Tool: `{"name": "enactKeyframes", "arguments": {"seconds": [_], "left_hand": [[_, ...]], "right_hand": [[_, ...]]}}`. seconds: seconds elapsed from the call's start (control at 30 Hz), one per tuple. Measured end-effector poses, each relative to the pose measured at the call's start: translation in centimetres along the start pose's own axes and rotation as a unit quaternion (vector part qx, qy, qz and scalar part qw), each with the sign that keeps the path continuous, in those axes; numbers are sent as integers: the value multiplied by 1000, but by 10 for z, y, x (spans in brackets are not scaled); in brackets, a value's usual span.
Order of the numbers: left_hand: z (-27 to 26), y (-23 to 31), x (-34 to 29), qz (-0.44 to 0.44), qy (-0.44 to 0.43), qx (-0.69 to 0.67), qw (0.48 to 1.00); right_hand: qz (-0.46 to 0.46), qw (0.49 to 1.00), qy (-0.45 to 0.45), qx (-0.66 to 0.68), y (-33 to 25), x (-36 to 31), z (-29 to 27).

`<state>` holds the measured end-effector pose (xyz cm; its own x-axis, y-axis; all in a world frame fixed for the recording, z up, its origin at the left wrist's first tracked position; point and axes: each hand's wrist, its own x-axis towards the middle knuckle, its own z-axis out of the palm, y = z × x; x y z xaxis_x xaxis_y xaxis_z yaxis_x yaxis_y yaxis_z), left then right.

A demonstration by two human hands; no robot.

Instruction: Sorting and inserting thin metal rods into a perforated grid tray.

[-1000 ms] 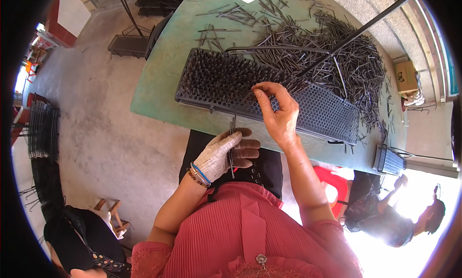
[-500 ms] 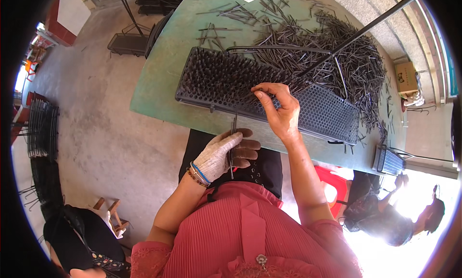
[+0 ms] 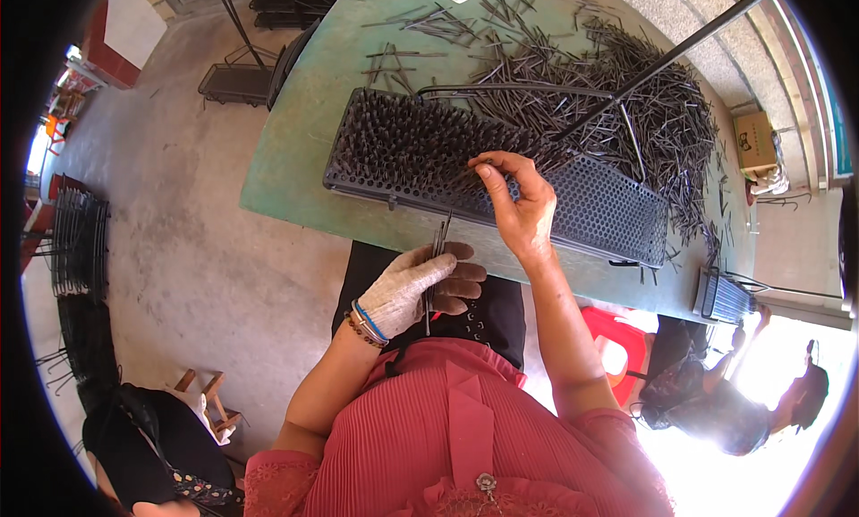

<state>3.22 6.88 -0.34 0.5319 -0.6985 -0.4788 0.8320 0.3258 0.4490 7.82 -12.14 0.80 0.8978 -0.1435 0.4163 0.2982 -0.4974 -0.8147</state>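
My left hand (image 3: pixel 413 289), in a whitish knitted glove with darkened fingers, is closed around a few thin dark sticks (image 3: pixel 439 237) at the table's near edge. My bare right hand (image 3: pixel 523 204) is above a long black plate full of holes (image 3: pixel 613 211). Its thumb and forefinger are pinched together among upright dark sticks; what they hold is too small to make out. The upright sticks (image 3: pixel 394 141) fill the plate's left part densely, while bare holes show on its right part. A black metal rod frame (image 3: pixel 519 89) rises behind the plate.
On the green table (image 3: pixel 295 159) lies a large loose pile of dark sticks (image 3: pixel 658 114) behind the plate. A cardboard box (image 3: pixel 756 143) stands by the wall at right. Another person (image 3: pixel 716 401) sits at lower right near a red stool (image 3: pixel 608 342). Black racks (image 3: pixel 80 248) are stacked at far left.
The sticks in my left hand have tilted and shifted slightly right. My right hand stays at nearly the same place on the plate, its fingertips still pinched.
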Motion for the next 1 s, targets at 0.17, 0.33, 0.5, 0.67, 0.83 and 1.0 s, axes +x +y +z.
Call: {"name": "enactKeyframes", "arguments": {"seconds": [0.17, 0.33, 0.5, 0.67, 0.83, 1.0], "left_hand": [[-2, 0, 1, 0, -5, -1, 1000], [-3, -1, 1, -3, -18, 6, 1000], [-4, -2, 1, -6, -25, 1, 1000], [-4, -2, 1, -3, -27, -2, 1000], [5, 3, -3, -8, -15, 25, 1000], [4, 1, -3, 3, -9, 34, 999]], "right_hand": [[-39, 999, -9, -11, 6, 1, -1], [-53, 998, -29, -36, 10, -1, 1], [-145, 985, -29, -83, 6, -2, 6], [-223, 961, -37, -159, 2, -2, 7], [-213, 959, -25, -186, 0, -2, 8], [-192, 963, -27, -189, -2, 0, 10]]}}
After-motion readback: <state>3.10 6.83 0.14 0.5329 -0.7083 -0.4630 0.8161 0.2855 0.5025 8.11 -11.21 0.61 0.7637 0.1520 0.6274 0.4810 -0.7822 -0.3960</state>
